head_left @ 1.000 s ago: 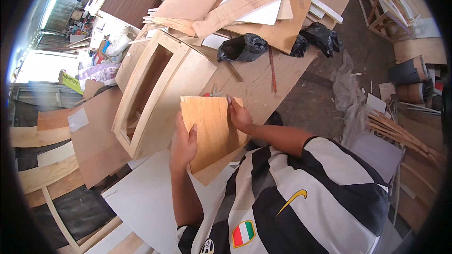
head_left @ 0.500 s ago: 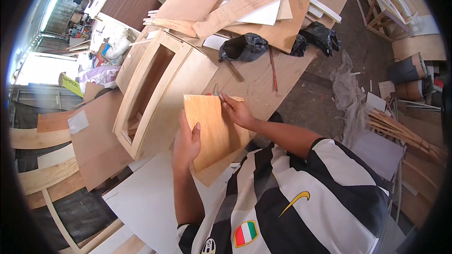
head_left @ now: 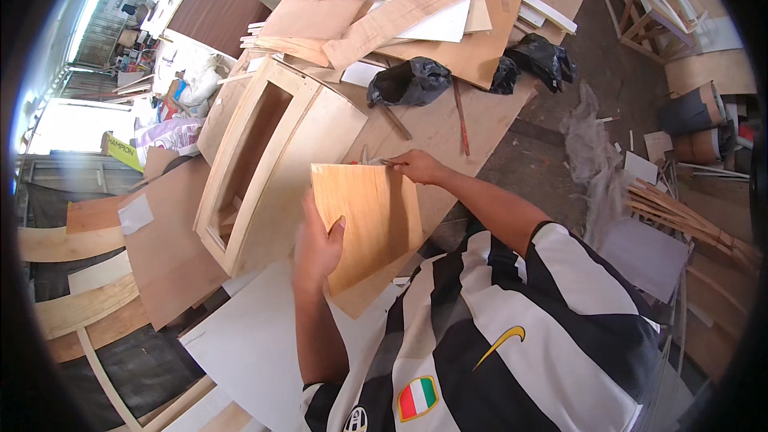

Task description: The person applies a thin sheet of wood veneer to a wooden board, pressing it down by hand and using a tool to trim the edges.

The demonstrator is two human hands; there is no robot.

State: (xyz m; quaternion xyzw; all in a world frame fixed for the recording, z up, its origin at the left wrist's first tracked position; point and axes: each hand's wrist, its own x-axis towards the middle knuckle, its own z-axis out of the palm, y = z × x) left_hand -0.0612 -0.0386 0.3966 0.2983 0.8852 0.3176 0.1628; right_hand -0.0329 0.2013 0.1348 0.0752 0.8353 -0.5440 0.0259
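My left hand (head_left: 318,250) grips the left edge of a yellowish wooden panel (head_left: 364,228), thumb on its face and fingers behind. The panel stands tilted in front of my body. At its far top edge my right hand (head_left: 418,167) is closed, fingertips pinching something thin and greyish that I cannot make out clearly. Just behind that edge a small part of a pointed tool shows, mostly hidden by the panel. To the left of the panel lies a pale wooden frame-fronted box (head_left: 300,132) with a long opening.
Black plastic bags (head_left: 410,82), a wooden stick (head_left: 395,122) and a reddish rod (head_left: 462,118) lie on the plywood worktop (head_left: 488,116). Boards and offcuts (head_left: 416,12) pile up at the far side. A white sheet (head_left: 248,344) is at lower left; wood strips (head_left: 688,216) lie at right.
My right hand has slid rightward along the panel's far edge, its fingers now more closely bunched. The left hand keeps its hold on the panel, which has hardly moved.
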